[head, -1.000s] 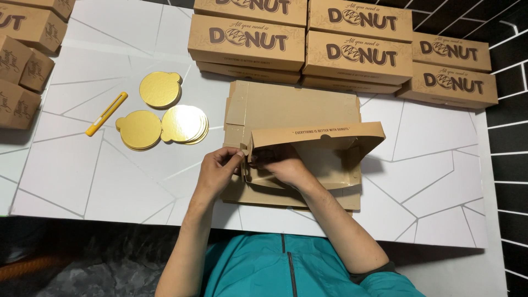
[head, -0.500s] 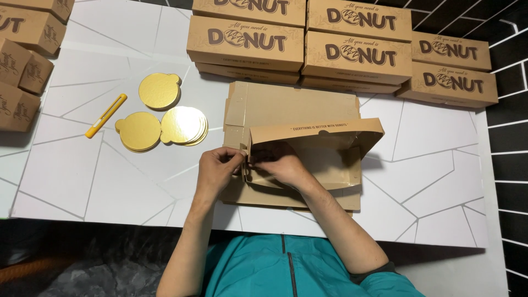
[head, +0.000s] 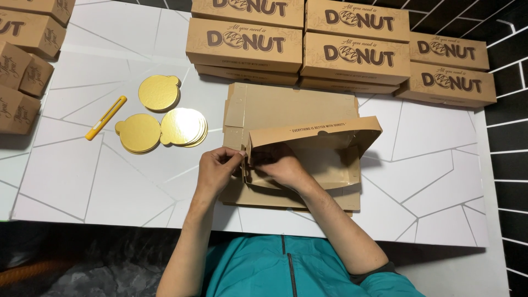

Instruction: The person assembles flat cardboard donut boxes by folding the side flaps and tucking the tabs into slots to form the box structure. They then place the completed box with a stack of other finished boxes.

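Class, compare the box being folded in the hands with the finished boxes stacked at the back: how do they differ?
The box in the hands is open and half-formed, one wall raised; the stacked boxes are closed. It rests on flat cardboard blanks and both hands grip its left corner; the stacked boxes rest untouched on each other. All are brown cardboard.

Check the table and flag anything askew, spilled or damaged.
Nothing is spilled or damaged. The half-folded brown box between the left hand and right hand sits slightly tilted on a stack of flat blanks, its lid up. The gold cake boards lie loosely overlapped, and the yellow utility knife lies diagonally.
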